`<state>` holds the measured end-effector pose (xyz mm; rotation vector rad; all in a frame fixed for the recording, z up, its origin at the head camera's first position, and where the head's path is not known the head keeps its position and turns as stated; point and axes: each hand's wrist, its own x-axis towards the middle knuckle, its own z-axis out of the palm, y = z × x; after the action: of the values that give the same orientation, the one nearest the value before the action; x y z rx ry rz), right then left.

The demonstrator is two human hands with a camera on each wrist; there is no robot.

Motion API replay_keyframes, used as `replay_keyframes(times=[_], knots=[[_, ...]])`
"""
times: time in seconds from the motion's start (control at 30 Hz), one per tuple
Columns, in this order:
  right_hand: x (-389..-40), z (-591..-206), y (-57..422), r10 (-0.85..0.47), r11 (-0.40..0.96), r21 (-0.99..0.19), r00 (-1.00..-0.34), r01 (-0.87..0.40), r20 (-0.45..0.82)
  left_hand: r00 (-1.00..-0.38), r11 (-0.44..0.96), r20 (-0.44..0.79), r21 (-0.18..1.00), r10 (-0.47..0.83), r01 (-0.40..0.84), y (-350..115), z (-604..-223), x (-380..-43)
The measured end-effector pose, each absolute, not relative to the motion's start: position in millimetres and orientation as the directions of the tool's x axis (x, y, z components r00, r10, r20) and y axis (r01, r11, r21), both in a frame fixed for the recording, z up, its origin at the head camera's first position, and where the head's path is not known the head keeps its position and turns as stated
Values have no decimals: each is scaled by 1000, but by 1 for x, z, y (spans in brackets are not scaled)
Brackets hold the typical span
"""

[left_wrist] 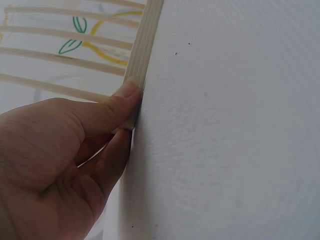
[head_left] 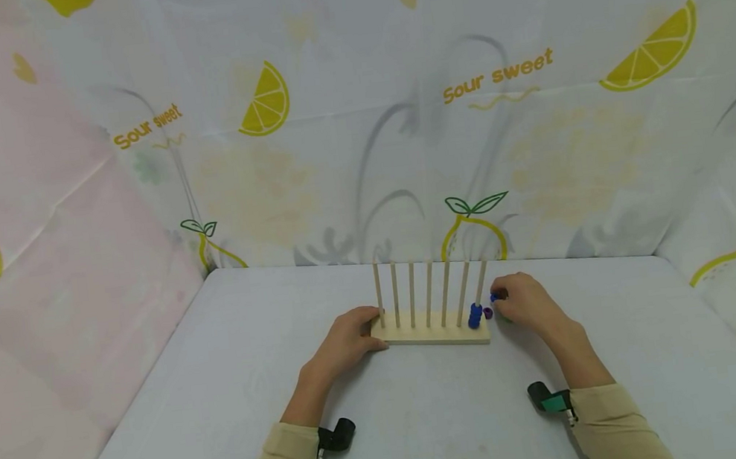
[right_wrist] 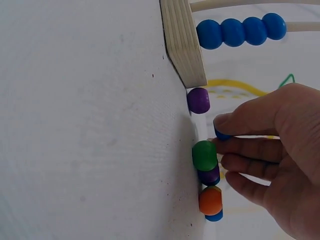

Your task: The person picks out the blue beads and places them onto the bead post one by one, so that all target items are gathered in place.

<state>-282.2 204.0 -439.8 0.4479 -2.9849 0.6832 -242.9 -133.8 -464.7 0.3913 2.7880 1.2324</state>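
Note:
A pale wooden base with several upright rods stands on the table. My left hand grips its left end, thumb on the front face and fingers behind. On the rightmost rod sits a stack of several blue beads; the other rods carry none. Just past the base's right end, my right hand pinches a blue bead between thumb and index finger, mostly covered by them. Close by, a purple bead lies by the base's corner, and a green bead is under the fingers.
Beyond the green bead in the right wrist view lie an orange bead, another purple bead and partly hidden blue ones. A white cloth covers the table. Behind it hangs a lemon-print curtain, with more fabric at both sides.

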Motion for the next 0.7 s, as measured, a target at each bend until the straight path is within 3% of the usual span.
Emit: replay_keyframes(times=[0.7], knots=[[-279, -435, 205, -277, 813, -485, -946, -324, 168, -963, 643, 38, 737, 266, 207, -135, -464, -243]])
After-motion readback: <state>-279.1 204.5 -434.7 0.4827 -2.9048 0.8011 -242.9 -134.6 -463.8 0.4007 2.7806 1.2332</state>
